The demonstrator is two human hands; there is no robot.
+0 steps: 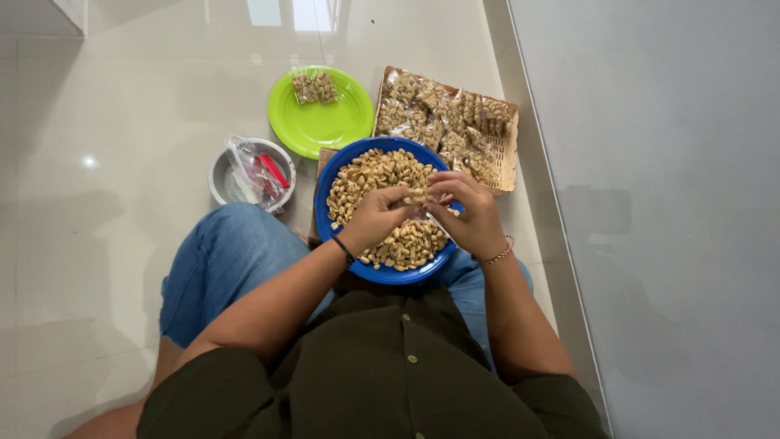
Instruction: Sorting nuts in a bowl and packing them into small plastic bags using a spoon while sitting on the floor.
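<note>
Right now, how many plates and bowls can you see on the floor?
3. A blue plate of peanuts sits under the hands, a green plate lies behind it, and a grey bowl is to its left. More may be hidden.

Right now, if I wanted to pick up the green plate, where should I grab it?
Probably the bare left rim of the green plate, coming from the open floor side. The small peanut packet lies near its far edge, and the blue plate and tray crowd its right.
</note>
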